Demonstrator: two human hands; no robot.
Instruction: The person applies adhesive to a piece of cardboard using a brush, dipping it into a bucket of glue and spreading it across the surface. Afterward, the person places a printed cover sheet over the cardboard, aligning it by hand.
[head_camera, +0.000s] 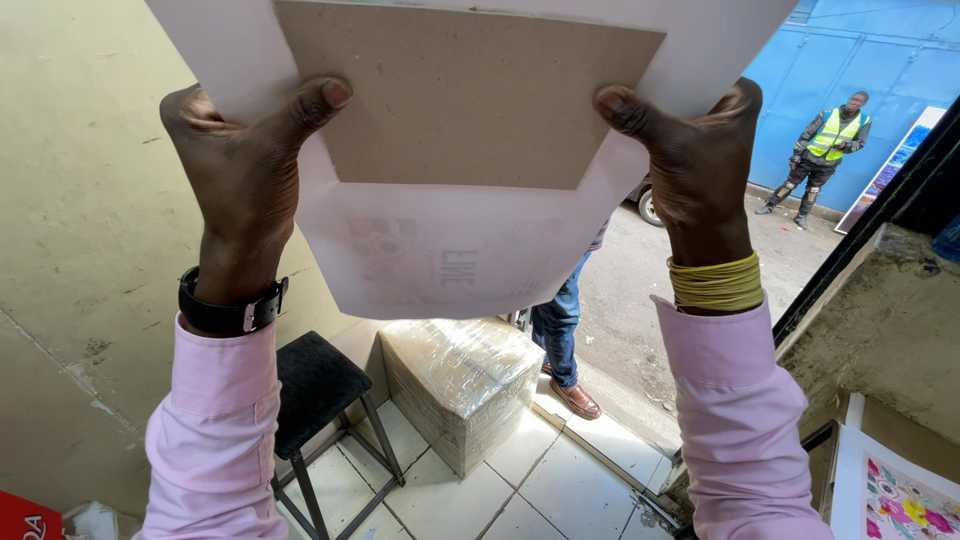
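Observation:
I hold a white paper sheet (440, 260) up in front of me against the daylight, with a grey-brown cardboard rectangle (460, 95) laid on its near side. My left hand (245, 160) grips the left edges, thumb pressed on the cardboard's lower left corner. My right hand (695, 150) grips the right edges, thumb on the cardboard's right side. Faint print shows through the lower part of the sheet. A black watch sits on my left wrist, yellow bands on my right. Both sleeves are pink.
Below stand a black stool (315, 385) and a plastic-wrapped box (460, 385) on white floor tiles. A person in jeans and brown shoes (562, 330) stands at the doorway. Another person in a yellow vest (825, 150) stands by a blue wall. A floral print (900, 500) lies at right.

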